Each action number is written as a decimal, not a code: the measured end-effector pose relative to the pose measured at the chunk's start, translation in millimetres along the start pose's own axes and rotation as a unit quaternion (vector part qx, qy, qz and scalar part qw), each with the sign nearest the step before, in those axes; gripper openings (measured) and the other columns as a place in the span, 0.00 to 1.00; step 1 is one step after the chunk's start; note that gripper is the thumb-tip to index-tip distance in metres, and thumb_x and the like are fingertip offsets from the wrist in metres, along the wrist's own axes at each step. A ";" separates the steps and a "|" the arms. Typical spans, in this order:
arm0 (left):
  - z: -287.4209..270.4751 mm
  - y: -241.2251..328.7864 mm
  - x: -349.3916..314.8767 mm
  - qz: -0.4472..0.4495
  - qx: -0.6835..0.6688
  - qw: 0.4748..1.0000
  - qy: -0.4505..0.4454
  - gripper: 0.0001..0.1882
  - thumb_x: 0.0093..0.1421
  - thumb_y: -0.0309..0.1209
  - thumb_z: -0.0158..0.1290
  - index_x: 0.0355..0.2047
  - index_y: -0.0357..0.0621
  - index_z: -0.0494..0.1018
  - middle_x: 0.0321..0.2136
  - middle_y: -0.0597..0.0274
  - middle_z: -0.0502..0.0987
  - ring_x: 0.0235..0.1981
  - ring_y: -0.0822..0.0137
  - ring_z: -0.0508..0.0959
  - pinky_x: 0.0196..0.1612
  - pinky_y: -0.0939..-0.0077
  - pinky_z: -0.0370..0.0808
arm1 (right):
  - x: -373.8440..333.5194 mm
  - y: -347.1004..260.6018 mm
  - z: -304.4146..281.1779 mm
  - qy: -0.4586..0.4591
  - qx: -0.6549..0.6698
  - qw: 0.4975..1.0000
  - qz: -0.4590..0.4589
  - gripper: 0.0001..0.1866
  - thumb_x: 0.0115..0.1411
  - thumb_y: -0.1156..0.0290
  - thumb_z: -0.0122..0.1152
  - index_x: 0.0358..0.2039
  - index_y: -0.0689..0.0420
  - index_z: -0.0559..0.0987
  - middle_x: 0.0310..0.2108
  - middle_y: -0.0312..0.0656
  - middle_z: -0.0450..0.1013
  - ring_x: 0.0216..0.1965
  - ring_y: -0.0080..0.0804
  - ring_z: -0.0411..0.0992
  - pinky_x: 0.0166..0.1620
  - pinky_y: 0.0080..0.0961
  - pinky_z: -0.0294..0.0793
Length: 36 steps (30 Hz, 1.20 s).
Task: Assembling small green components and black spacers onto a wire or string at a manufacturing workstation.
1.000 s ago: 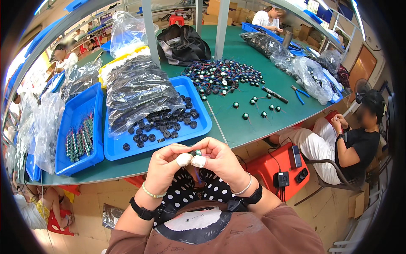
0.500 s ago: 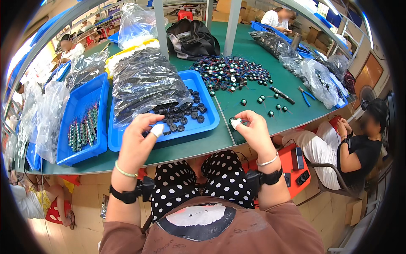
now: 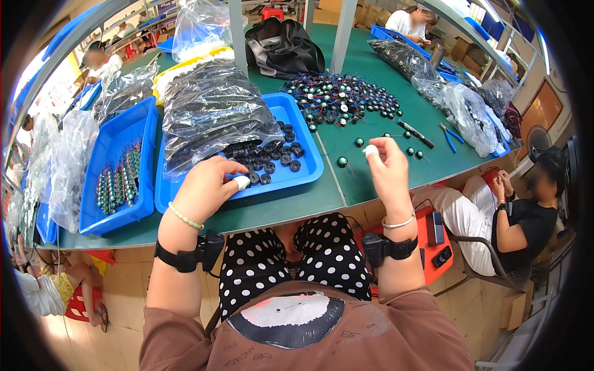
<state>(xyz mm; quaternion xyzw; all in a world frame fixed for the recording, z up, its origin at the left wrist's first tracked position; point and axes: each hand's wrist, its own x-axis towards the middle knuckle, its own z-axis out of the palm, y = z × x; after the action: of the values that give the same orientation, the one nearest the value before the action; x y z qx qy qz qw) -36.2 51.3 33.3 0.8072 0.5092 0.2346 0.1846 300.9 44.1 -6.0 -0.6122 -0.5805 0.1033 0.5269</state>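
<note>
My left hand [image 3: 218, 180] is at the near side of a blue tray [image 3: 291, 190], its fingertips beside loose black round caps [image 3: 270, 167]. Its thumb, with a white cover on the tip, stands a little apart from the fingers; no held part shows. My right hand [image 3: 391, 170] hovers over the green table, bent fingers and white-covered thumb apart, nothing visible between them. Left of it lies a small round component with wires [image 3: 342, 162], with another [image 3: 359, 142] just beyond. Two more components [image 3: 410, 151] lie to its right. My palm hides the table beneath it.
A large bag of black parts [image 3: 213, 111] fills the tray's left. Another blue tray [image 3: 117, 222] holds rows of green components. Farther back are a heap of wired components [image 3: 343, 99], a marker [image 3: 416, 134], blue-handled pliers [image 3: 451, 137] and a black bag [image 3: 283, 49]. A person [image 3: 526, 216] sits at right.
My right hand has let go of a wired component, now lying on the table, and moved right and away from me. My left hand has moved slightly toward the loose caps.
</note>
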 end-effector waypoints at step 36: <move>34.4 41.7 -45.5 0.029 -0.584 0.808 -0.071 0.16 0.58 0.19 0.55 0.48 0.29 0.72 0.47 0.59 0.69 0.45 0.69 0.76 0.51 0.76 0.74 | -78.2 -71.1 37.1 -0.344 0.483 0.788 0.166 0.05 0.62 0.75 0.58 0.38 0.61 0.75 0.32 0.36 0.75 0.27 0.19 0.73 0.28 0.15 0.76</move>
<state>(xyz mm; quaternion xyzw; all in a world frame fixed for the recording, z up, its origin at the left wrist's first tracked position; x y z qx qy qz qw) -2.9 -9.3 18.7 0.5756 0.2380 0.4347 0.6505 206.8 -16.8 -5.2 -0.2883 -0.4871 0.6601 0.4939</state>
